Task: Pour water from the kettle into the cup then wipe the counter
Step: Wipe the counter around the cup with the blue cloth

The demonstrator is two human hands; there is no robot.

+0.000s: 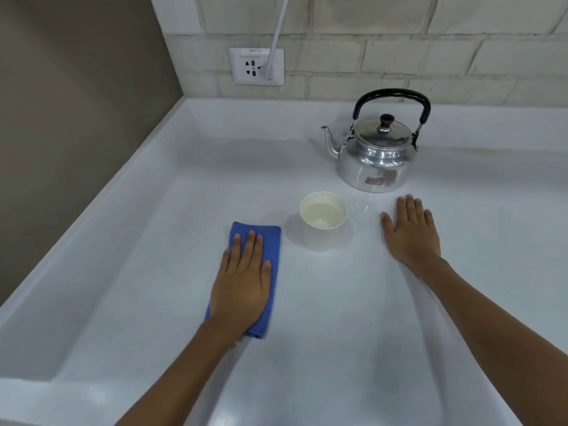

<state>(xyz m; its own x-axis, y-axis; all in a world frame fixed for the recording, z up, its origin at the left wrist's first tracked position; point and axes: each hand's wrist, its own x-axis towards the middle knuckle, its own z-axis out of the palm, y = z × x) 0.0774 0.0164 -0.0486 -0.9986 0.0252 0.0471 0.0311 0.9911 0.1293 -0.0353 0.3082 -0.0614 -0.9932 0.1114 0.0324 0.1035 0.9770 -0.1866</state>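
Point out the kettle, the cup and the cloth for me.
kettle (pixel 376 167), head view, on its shiny body.
cup (pixel 319 239), head view, on its outer wall.
cloth (pixel 246 229), head view, on the bare blue top edge.

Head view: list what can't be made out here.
- Cloth: mostly covered by the left hand; counter beneath it hidden.
- Kettle: water level hidden by its lid; label sticker too blurred to read.
- White cable: cut off by the top edge.
- Socket label: too small.
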